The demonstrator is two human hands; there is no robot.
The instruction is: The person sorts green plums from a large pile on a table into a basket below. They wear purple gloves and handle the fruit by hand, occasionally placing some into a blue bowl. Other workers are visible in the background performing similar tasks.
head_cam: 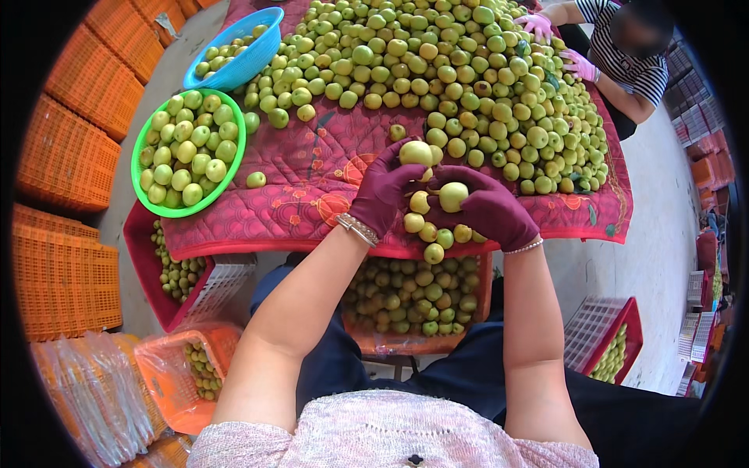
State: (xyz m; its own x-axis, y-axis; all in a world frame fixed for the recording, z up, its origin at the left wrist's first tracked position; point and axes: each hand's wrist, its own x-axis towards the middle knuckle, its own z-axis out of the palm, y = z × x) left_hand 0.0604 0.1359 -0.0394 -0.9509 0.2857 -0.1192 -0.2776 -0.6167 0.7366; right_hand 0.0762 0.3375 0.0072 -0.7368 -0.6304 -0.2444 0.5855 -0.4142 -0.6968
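Both my hands wear dark maroon gloves and are close together over the front of a red quilted cloth (287,152). My left hand (381,190) has a pale green fruit (416,153), apparently a jujube, at its raised fingertips. In my right hand (491,205) another pale fruit (453,197) rests against the fingers and thumb. Several loose fruits (428,232) lie below and between the hands, down to the cloth's front edge. Past my hands spreads a large heap of green and yellowish fruit (421,64). My fingers partly hide some fruits.
At the left stand a green basket (241,137) and a tilted blue basket (272,38), both with fruit. An orange crate (409,345) of fruit sits between my legs. Stacked orange crates (64,158) line the left. Across the heap, a co-worker's pink-gloved hands (579,64) touch fruit.
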